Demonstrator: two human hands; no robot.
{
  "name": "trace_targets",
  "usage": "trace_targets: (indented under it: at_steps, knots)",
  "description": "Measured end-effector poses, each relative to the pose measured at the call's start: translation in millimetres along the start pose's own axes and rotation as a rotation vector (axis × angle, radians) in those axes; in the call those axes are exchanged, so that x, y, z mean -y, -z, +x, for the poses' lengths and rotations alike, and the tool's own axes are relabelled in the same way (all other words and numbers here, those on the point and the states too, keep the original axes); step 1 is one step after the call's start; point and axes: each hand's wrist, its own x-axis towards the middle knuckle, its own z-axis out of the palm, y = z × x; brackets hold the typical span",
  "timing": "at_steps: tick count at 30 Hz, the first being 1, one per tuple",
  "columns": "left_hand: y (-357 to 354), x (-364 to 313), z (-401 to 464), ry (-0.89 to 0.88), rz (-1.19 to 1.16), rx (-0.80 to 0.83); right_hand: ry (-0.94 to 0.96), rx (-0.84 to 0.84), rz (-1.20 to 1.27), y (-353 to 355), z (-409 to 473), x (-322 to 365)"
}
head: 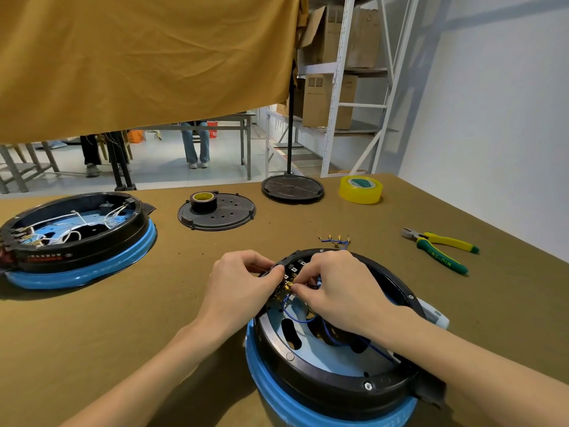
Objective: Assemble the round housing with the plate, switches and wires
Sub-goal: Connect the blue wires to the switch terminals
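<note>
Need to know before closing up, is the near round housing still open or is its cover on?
Open. The near housing shows its blue wires; both hands work inside.

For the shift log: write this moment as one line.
stage: wiring switches | left hand: holds switch block on housing rim | right hand: pinches blue wire terminal | pliers: idle on table

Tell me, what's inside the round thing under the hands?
Inside the housing: a pale blue plate with dark holes, blue wires and brass terminals. The left hand and right hand cover the rest.
</note>
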Motion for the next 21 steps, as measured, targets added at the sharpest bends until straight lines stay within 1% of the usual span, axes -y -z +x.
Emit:
trace_targets:
  at_steps: [11,16,21]
  knots:
    - [-4,4,-4,-0.017,-0.059,-0.062,-0.009,0.04,-0.041,-6,1,7]
    - [-4,3,-4,-0.008,-0.058,-0.075,-0.034,0.069,-0.106,-6,7,12]
    - [-5,4,-4,-0.007,-0.062,-0.083,-0.082,0.101,-0.1,-7,9,16]
